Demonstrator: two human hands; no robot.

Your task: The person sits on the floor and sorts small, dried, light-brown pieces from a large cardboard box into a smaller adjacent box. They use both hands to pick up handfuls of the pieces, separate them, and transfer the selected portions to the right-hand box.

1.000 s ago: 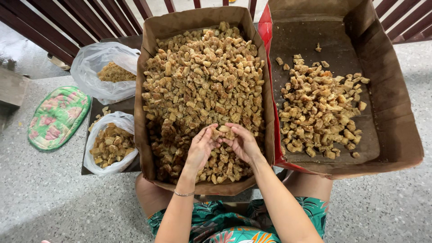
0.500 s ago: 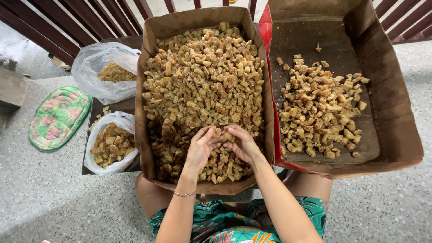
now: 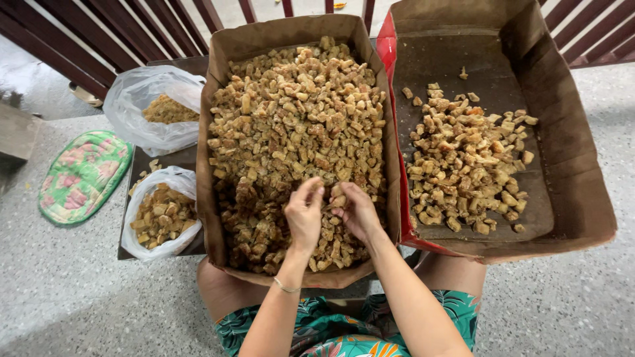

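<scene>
Resting under left hand [image 3: 305,215] and right hand [image 3: 355,211], brown chunks [image 3: 291,119]

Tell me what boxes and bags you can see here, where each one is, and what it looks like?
Big cardboard box: middle, brown, full of golden-brown chunks; both hands, left hand and right hand, are in it.
Second cardboard box: right, brown with a red edge, holding a smaller heap.
Upper plastic bag: far left, clear, open, with crumbly brown bits.
Lower plastic bag: left, clear, open, with brown chunks.
No labels, signs or screens.
</scene>
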